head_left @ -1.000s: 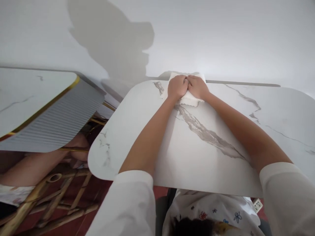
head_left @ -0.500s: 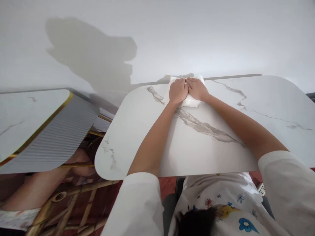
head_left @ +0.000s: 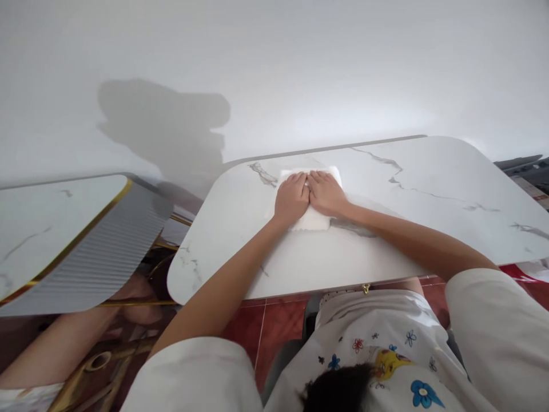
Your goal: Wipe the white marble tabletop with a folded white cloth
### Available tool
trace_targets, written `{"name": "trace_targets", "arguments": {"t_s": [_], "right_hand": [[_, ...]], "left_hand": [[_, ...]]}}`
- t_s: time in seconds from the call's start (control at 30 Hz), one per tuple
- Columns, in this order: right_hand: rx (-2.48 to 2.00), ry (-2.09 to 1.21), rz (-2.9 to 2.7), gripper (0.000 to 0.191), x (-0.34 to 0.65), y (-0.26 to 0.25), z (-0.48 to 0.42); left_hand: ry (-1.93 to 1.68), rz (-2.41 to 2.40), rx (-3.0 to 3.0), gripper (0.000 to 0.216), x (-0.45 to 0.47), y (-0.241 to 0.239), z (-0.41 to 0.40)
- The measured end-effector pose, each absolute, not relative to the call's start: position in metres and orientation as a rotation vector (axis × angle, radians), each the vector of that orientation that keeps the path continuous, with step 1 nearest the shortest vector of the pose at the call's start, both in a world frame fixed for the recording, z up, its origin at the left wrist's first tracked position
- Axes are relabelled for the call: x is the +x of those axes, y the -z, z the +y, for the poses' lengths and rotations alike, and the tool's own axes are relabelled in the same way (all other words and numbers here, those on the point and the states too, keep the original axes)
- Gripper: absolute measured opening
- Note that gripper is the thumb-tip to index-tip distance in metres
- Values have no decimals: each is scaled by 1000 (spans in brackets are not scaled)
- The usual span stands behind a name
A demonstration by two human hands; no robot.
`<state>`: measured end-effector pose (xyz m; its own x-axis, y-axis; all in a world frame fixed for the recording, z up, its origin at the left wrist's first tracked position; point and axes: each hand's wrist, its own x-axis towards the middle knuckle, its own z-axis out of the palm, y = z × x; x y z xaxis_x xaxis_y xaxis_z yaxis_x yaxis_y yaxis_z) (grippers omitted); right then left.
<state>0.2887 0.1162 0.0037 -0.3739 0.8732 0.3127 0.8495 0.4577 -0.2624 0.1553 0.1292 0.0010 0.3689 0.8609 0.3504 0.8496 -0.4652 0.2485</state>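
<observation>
My left hand (head_left: 291, 197) and right hand (head_left: 327, 194) lie side by side, backs up, open and flat, fingers extended, upon a white cloth (head_left: 312, 221). The cloth lies spread on the marble-patterned surface (head_left: 446, 177), left of its middle, apart from the edge beside the wall (head_left: 343, 68).

A gold-trimmed cabinet (head_left: 96, 252) and bamboo frame (head_left: 80, 379) stand left, amid red floor tiles (head_left: 281, 326) and white wall (head_left: 343, 68).
</observation>
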Motion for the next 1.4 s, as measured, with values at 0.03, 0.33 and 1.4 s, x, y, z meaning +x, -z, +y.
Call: {"name": "trace_targets", "arguments": {"t_s": [0.03, 0.33, 1.4], "right_hand": [[-1449, -88, -2295, 51, 286, -3, 107], [-1361, -126, -2278, 53, 280, 0, 30], [-1582, 29, -2327, 36, 330, -7, 196]], "left_hand": [[-669, 1625, 2571, 48, 153, -2, 120], [-519, 1737, 2544, 56, 139, 4, 41], [-885, 1818, 2334, 30, 215, -4, 195]]}}
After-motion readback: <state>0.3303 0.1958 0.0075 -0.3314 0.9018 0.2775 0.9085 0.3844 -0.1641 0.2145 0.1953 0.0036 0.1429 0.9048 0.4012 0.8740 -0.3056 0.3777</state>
